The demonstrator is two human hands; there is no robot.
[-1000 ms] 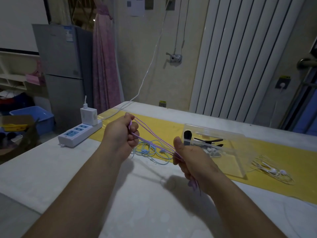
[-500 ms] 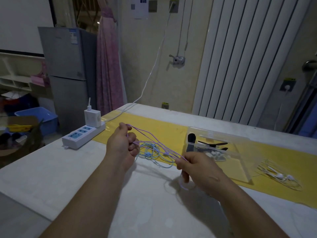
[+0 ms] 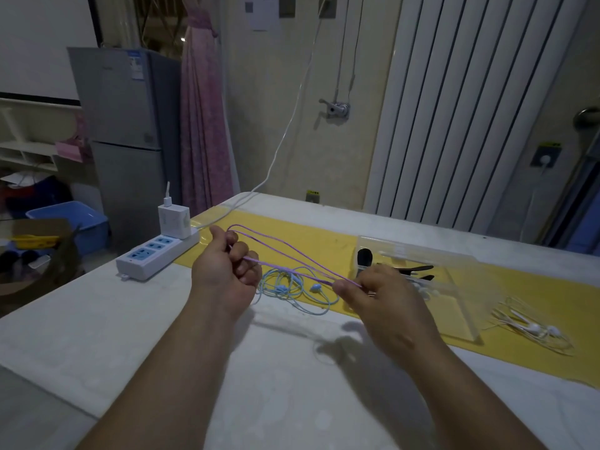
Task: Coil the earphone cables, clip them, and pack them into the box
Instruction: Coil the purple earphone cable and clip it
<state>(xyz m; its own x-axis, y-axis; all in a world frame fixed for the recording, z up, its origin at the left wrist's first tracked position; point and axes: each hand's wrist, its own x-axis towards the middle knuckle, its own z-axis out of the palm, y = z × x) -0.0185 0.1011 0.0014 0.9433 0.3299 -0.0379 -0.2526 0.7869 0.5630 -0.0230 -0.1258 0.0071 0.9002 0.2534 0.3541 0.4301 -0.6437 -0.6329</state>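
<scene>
At table centre, head view: purple earphone cable [image 3: 308, 260] stretched in long loops between two hands. Left hand [image 3: 224, 274]: fingers curled round one loop end. Right hand [image 3: 386, 303], at its 3 o'clock: thumb and fingertips pinch the other end. Blue earphones [image 3: 282, 289]: loose on the table between the hands. Clear box [image 3: 454, 287], 1 o'clock of the right hand, holds black clips [image 3: 418, 269]. White earphones [image 3: 532, 329]: 4 o'clock of the box.

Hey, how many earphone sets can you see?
3 for sure: purple earphones held between left hand and right hand; blue earphones on the table below them; white earphones right of the clear box. White buds inside the box may be a fourth.
</scene>
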